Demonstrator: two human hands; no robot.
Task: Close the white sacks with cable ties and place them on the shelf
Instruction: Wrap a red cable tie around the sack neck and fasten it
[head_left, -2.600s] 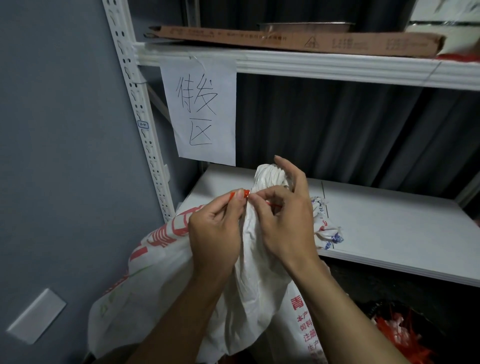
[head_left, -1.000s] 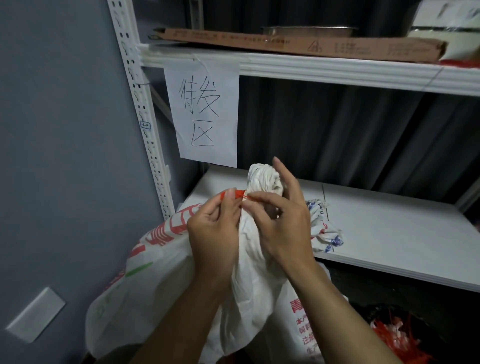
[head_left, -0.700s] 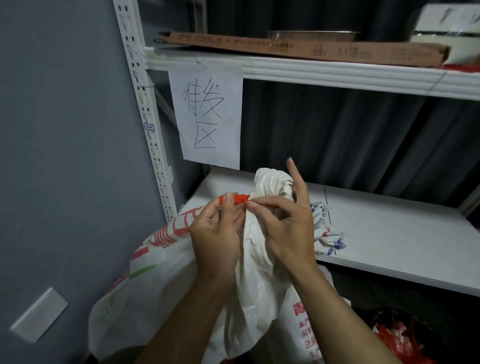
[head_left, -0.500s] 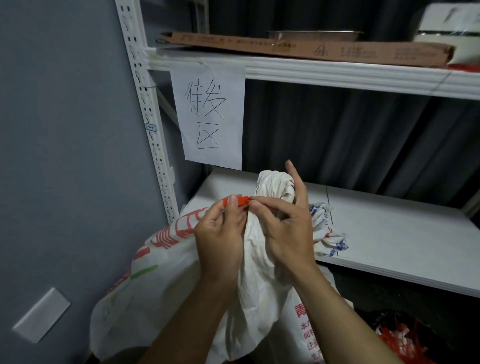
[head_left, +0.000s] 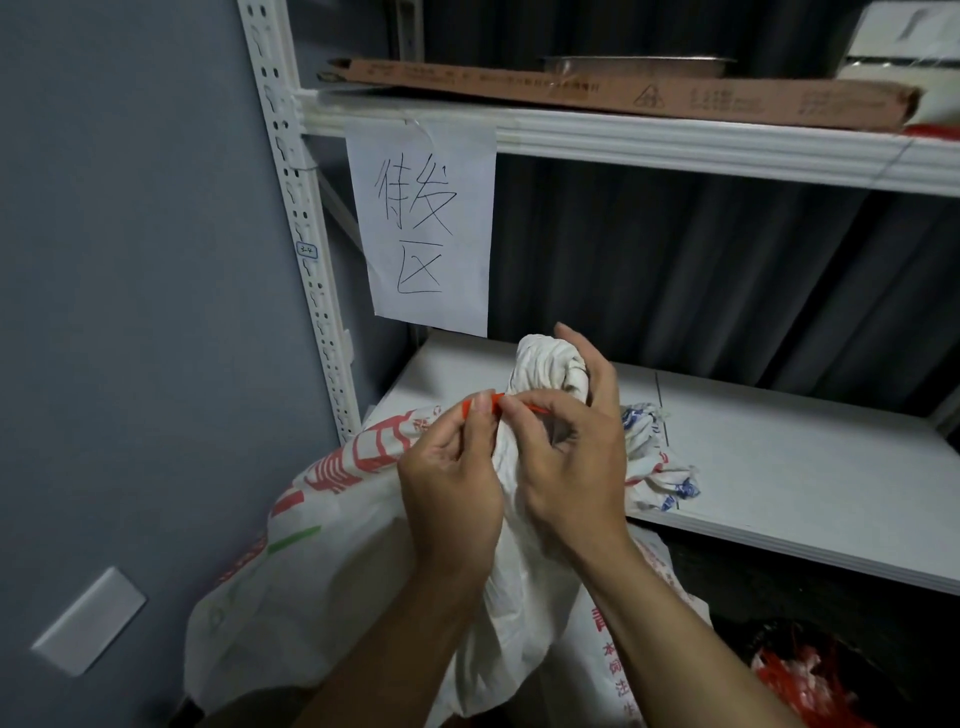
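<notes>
A white sack (head_left: 337, 561) with red print stands in front of the shelf, its neck twisted into a bunch (head_left: 545, 364) at the top. An orange cable tie (head_left: 496, 401) runs around the neck. My left hand (head_left: 452, 483) pinches the tie's end between thumb and forefinger. My right hand (head_left: 571, 457) pinches the tie from the other side, its fingers curled behind the bunched neck. The white shelf board (head_left: 779, 467) lies just behind the sack.
A paper sign (head_left: 423, 223) with handwriting hangs from the upper shelf (head_left: 675, 145), which carries a long brown carton (head_left: 623, 93). A perforated white upright (head_left: 301, 234) stands at the left by the grey wall. Red and white plastic (head_left: 800, 680) lies at bottom right.
The hands stay at the sack's neck working the orange tie. My right forefinger, straight up behind the bunch before, now curls over it.
</notes>
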